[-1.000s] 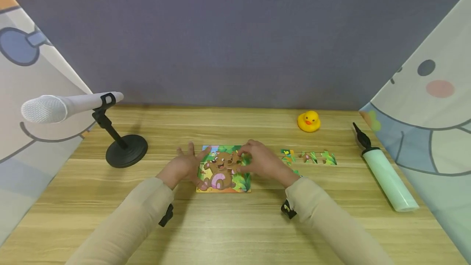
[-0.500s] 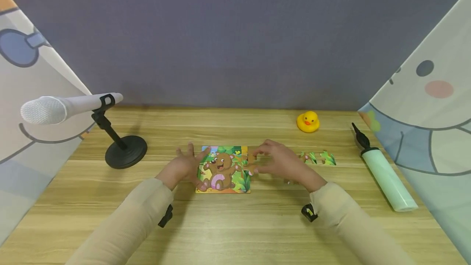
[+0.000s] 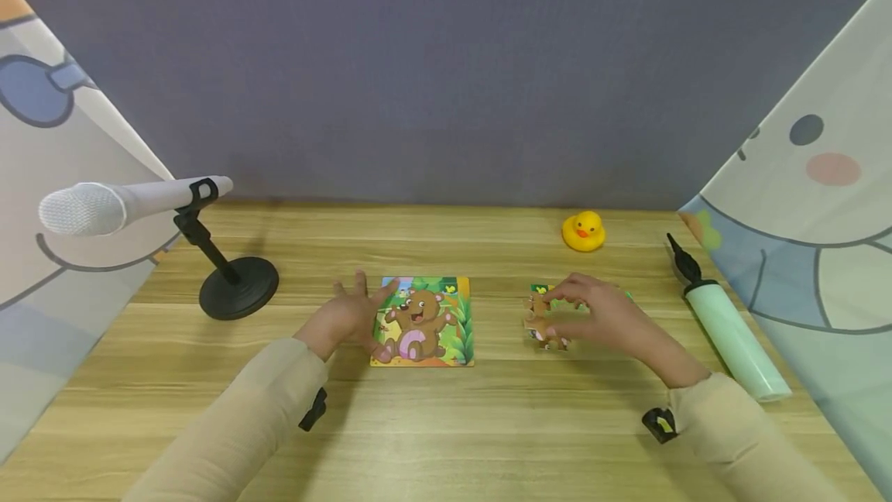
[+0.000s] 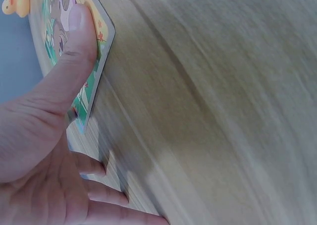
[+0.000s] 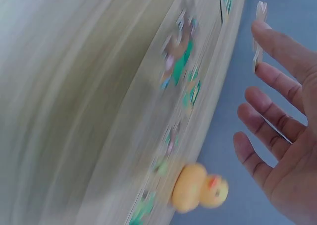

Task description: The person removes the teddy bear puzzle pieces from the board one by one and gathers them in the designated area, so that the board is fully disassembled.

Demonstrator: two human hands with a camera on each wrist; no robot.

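The small brown-printed flat jigsaw piece (image 3: 538, 321) was pinched between the thumb and fingers (image 5: 271, 38) of the right hand (image 3: 592, 318), just above the wooden worktop (image 3: 446, 424), near the loose green pieces (image 5: 179, 61) and well right of the square bear-picture puzzle board (image 3: 425, 321). It looked light, thin and stiff, probably card, best taken by its edges since its faces seemed slick. Its flat face tilted up; its long axis could not be made out. The left hand (image 3: 351, 316) lay with fingers spread, thumb (image 4: 74, 41) pressing the board's left edge.
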